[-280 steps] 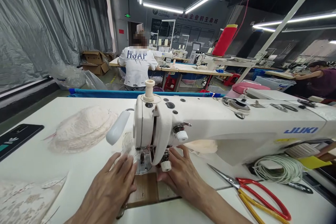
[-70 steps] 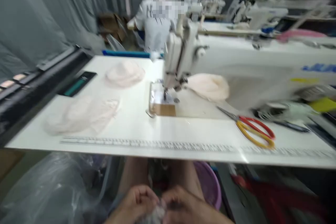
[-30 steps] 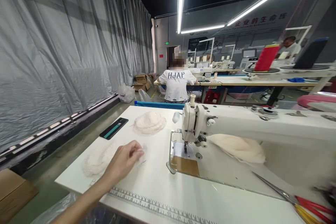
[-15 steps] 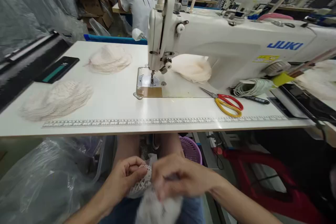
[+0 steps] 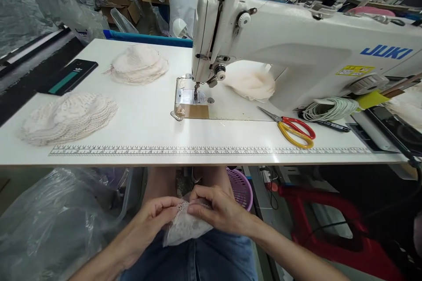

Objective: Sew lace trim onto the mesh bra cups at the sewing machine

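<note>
Pinching a thin white lace piece [image 5: 186, 228] along its upper edge, the left hand [image 5: 152, 216] and right hand [image 5: 220, 210] meet over the lap, thumbs pressed to fingers. The step in hand looks like sorting out that edge; a next move would call for light, even grips so the soft cloth doesn't slip or pucker. On the table [image 5: 151, 127] ahead, a ruler [image 5: 204, 151] runs along the front, with scissors [image 5: 296, 132] and a lace pile [image 5: 70, 116] behind it, then the sewing machine [image 5: 283, 30].
</note>
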Demonstrator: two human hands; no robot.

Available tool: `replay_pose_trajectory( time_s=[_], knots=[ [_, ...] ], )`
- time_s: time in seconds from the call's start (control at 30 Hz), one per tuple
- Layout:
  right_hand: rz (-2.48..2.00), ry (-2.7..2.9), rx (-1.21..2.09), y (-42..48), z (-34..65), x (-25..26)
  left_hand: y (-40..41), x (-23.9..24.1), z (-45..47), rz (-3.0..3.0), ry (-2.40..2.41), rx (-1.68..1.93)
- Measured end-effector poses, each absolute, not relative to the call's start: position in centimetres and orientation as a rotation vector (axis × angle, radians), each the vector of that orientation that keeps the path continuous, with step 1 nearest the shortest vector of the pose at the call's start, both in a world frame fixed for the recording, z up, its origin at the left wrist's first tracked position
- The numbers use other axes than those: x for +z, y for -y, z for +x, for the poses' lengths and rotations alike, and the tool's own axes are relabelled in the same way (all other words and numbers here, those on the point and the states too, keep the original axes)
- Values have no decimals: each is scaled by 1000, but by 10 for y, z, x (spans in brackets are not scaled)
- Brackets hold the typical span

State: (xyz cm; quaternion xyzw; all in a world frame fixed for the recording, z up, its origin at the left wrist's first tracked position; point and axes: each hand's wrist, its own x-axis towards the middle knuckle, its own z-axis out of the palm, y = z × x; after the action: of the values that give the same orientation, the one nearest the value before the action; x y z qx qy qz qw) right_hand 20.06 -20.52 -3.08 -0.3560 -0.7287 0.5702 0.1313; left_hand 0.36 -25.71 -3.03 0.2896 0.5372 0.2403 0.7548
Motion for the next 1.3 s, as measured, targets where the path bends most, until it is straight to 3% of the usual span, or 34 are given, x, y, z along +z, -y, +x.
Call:
replay_pose_trajectory(
  time_s=[0.67, 0.97, 1.3],
  knots=[
    [-1212, 2160, 1534, 211, 190, -33, 258, -35, 12, 744, -1151, 526],
    [-984, 2097, 1832, 202, 213, -37, 255, -34, -8, 606, -1049, 440],
    [-787, 2145, 1680, 196, 209, -40, 252, -35, -15, 625, -1077, 365]
  ],
)
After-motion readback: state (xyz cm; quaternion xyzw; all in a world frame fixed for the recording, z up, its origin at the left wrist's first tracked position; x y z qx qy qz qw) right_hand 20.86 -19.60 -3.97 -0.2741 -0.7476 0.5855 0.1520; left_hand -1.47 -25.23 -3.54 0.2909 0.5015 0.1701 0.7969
